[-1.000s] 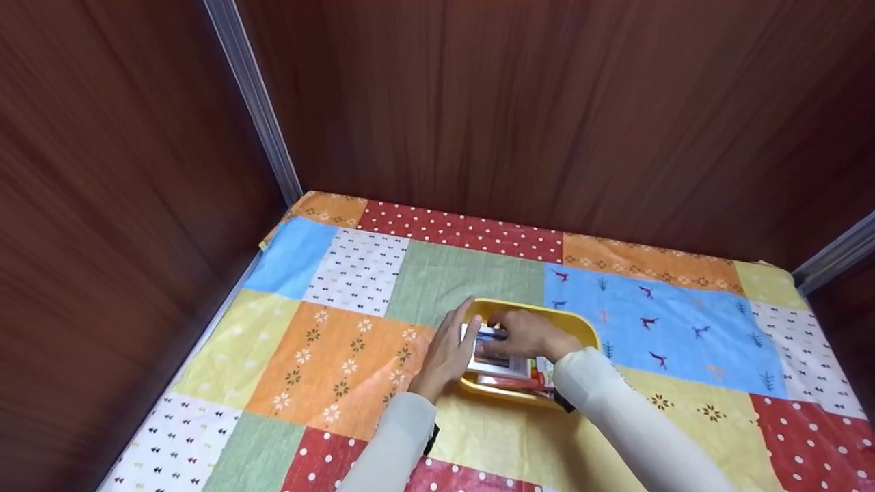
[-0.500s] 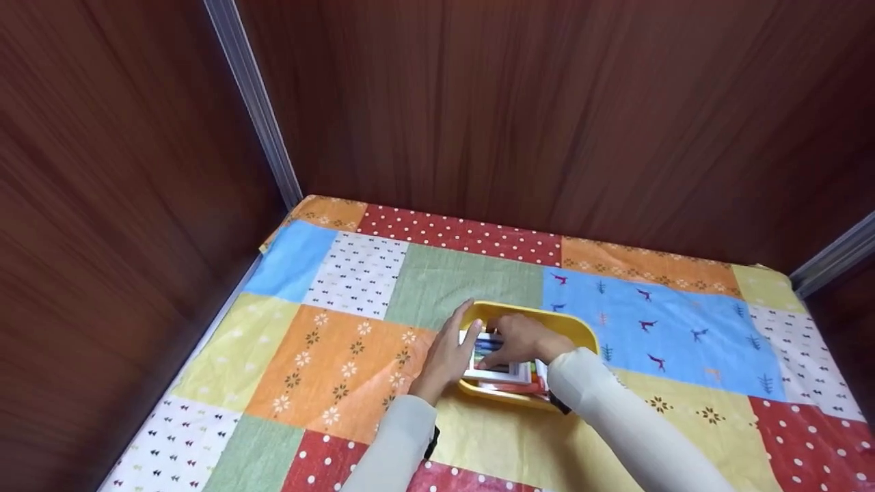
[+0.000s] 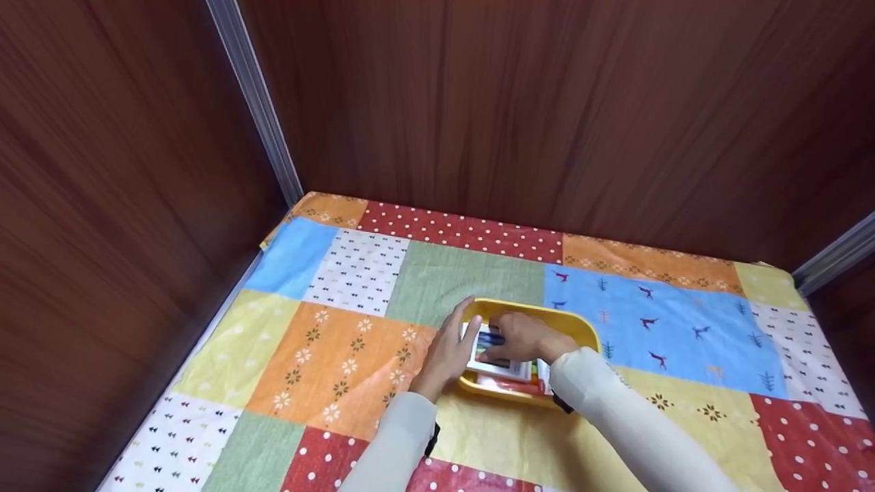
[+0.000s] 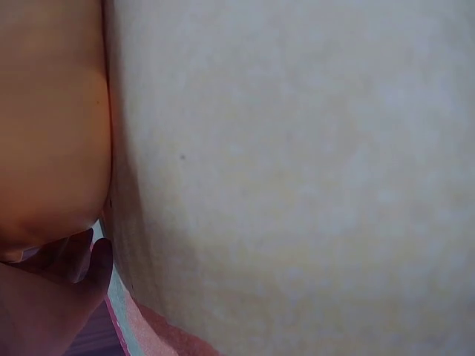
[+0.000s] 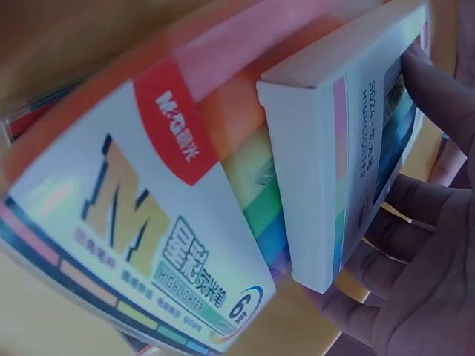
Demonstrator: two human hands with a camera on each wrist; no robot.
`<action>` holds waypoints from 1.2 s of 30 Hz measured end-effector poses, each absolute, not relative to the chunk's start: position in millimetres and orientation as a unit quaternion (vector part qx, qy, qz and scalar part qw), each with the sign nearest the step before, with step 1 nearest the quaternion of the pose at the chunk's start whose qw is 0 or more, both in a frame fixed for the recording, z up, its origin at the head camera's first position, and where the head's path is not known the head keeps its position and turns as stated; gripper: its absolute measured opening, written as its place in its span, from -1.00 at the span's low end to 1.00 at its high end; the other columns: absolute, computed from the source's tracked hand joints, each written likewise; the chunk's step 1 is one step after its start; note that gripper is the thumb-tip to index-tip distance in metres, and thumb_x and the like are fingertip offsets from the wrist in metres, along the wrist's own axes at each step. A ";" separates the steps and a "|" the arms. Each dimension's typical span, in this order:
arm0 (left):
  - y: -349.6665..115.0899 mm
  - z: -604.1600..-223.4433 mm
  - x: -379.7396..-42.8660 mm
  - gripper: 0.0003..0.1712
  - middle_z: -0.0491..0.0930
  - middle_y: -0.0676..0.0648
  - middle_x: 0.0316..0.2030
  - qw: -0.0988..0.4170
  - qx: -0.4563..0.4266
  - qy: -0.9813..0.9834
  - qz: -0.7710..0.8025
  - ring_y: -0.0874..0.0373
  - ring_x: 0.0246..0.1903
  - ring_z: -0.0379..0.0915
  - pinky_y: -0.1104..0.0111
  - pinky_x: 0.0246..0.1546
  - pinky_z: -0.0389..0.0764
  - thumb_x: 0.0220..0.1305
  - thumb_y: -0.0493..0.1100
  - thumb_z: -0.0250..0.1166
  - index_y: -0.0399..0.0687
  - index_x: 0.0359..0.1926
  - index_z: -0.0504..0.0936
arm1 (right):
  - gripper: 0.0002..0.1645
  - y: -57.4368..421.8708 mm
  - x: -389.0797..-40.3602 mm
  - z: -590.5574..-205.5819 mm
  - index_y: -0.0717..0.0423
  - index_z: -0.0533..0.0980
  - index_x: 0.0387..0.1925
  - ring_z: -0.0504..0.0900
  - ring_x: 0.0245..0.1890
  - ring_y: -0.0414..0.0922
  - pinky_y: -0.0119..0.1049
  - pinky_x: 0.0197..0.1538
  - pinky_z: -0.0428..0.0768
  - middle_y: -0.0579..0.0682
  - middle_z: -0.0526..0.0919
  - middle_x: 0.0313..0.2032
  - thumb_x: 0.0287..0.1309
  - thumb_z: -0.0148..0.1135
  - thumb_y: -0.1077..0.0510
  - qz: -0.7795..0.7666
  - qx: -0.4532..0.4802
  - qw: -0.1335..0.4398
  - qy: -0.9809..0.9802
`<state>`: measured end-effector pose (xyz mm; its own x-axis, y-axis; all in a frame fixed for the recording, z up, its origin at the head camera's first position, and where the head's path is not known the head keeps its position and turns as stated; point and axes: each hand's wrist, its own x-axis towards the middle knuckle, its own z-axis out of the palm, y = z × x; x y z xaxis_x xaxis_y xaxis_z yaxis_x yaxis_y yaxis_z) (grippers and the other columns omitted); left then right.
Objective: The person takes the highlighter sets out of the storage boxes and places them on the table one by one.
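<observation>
In the head view, a yellow basket (image 3: 581,326) holds several boxed packs. My right hand (image 3: 525,337) reaches into it and grips a white highlighter box (image 3: 502,370) with a window showing coloured pens. The right wrist view shows the thumb on the window side of that box (image 5: 304,185) and the right hand's (image 5: 415,252) other fingers around its edge. Beside it stands another highlighter pack (image 5: 178,245) with a red label. My left hand (image 3: 446,355) lies at the basket's left end, fingers straight, thumb by the box. The left wrist view shows only part of that hand (image 4: 52,304).
The basket stands on a patchwork tablecloth (image 3: 342,355). A reddish pack (image 3: 509,385) lies along the basket's near side. Brown wood-look panels (image 3: 437,116) rise behind and to the left, with a metal strip (image 3: 263,116) at the corner.
My right thumb has shifted lower on the box's window, and the box has tilted slightly within the basket. The left hand and the basket stay almost where they were.
</observation>
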<state>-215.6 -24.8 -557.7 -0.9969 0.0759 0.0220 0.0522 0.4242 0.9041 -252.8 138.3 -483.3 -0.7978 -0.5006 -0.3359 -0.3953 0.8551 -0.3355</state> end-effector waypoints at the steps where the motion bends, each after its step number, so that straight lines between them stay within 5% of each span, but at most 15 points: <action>1: -24.5 -557.7 -215.4 -0.34 0.17 0.00 0.56 0.011 0.039 0.843 0.537 -0.10 0.51 0.16 -0.14 0.44 0.27 0.55 0.29 -0.15 0.34 0.56 0.11 | -0.30 138.6 -252.7 -483.2 0.13 0.55 0.06 0.54 -0.24 -0.11 -0.07 0.03 0.61 -0.01 0.66 -0.20 0.08 0.45 -0.28 -0.127 -0.238 0.209 0.940; 9: -26.5 -557.4 -215.2 -0.35 0.18 0.03 0.55 0.012 0.042 0.842 0.538 -0.08 0.48 0.23 -0.09 0.43 0.30 0.53 0.34 -0.15 0.44 0.55 0.11 | -0.40 142.9 -253.7 -479.7 0.13 0.57 -0.10 0.46 -0.41 -0.17 -0.25 -0.25 0.48 -0.07 0.59 -0.37 0.00 0.53 -0.20 -0.167 -0.248 0.178 0.938; 16: -22.9 -555.1 -217.3 -0.31 0.20 -0.02 0.55 0.012 0.027 0.845 0.533 -0.08 0.52 0.14 -0.09 0.48 0.23 0.53 0.33 -0.16 0.29 0.55 0.14 | -0.40 151.7 -257.3 -471.0 0.11 0.54 0.05 0.58 -0.25 -0.15 -0.14 0.00 0.66 -0.01 0.68 -0.20 0.07 0.51 -0.10 -0.191 -0.220 0.182 0.939; 36: -23.2 -556.1 -215.4 -0.33 0.19 -0.03 0.55 0.013 0.020 0.843 0.538 -0.12 0.52 0.14 -0.11 0.48 0.22 0.53 0.32 -0.15 0.31 0.55 0.14 | -0.71 163.9 -256.8 -459.1 0.09 0.64 -0.09 0.56 -0.30 -0.18 -0.21 -0.14 0.61 -0.04 0.68 -0.25 0.18 0.44 0.08 -0.203 -0.239 0.182 0.932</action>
<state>-215.4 -23.2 -556.1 -0.9989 0.0475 -0.0005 0.0196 0.4212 0.9068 -256.8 163.9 -459.1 -0.8194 -0.5195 -0.2422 -0.3719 0.8034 -0.4650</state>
